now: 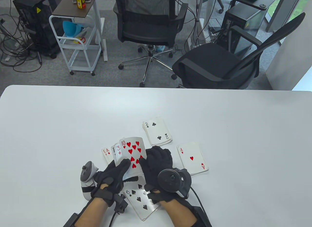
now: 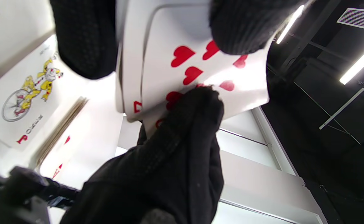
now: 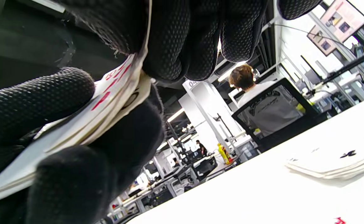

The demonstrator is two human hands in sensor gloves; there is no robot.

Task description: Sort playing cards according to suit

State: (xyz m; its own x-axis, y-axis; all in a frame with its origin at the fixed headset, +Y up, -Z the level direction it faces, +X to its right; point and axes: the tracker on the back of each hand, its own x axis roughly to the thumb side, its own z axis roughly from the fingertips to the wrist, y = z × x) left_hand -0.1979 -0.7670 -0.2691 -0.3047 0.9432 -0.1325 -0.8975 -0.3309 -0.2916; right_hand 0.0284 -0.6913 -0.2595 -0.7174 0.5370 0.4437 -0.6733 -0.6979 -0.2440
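Observation:
My left hand (image 1: pixel 116 169) holds a fan of cards (image 1: pixel 126 151) just above the table, with the ten of hearts (image 1: pixel 132 149) on top. My right hand (image 1: pixel 156 161) pinches the fan's right edge, thumb on the card's face. In the right wrist view, gloved fingers (image 3: pixel 169 40) clamp the card edges (image 3: pixel 113 93). The left wrist view shows the heart card (image 2: pixel 200 68) between gloved fingers. On the table lie face-up piles: two of clubs (image 1: pixel 157 130), ace of hearts (image 1: pixel 192 158), six of spades (image 1: pixel 140 200) under my wrists, and a red ace (image 1: pixel 106 154) half hidden behind the fan.
The white table (image 1: pixel 61 127) stretches wide to both sides of the piles. Two office chairs (image 1: pixel 148 22) and a white cart (image 1: pixel 80 41) stand beyond its far edge. A joker card (image 2: pixel 29 93) lies on the table in the left wrist view. The clubs pile (image 3: pixel 334 161) shows in the right wrist view.

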